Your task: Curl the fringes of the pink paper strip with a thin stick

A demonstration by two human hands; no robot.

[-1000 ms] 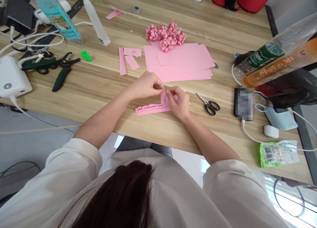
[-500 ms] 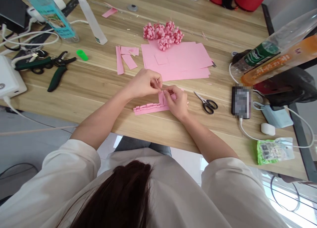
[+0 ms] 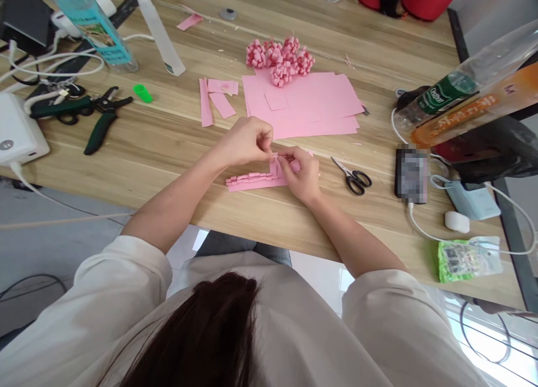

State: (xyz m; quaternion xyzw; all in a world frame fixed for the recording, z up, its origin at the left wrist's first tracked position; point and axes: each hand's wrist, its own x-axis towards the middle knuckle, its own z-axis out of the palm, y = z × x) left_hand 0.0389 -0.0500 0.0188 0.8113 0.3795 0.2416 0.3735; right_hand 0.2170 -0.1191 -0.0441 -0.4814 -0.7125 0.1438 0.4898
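Observation:
My left hand [image 3: 245, 142] and my right hand [image 3: 300, 176] meet over a pink paper strip [image 3: 252, 182] on the wooden table [image 3: 168, 168]. Its left part carries a row of small folded tabs. Both hands pinch a raised piece at its right end, and my fingers hide part of it. Above my hands lies a stack of pink paper sheets [image 3: 302, 104]. Beyond it sits a heap of curled pink paper [image 3: 279, 59]. Several cut pink strips [image 3: 214, 101] lie left of the stack.
Black-handled scissors [image 3: 353, 179] lie right of my right hand, beside a pixelated phone [image 3: 412, 174] on a white cable. Green-handled pliers [image 3: 96, 115], a green cap [image 3: 143, 93] and a white power adapter [image 3: 17, 135] are at left. Plastic bottles [image 3: 445, 96] stand at right.
Both hands stay over the strip's raised end, and my fingers shift slightly on it. The whole view drifts a little as my head moves.

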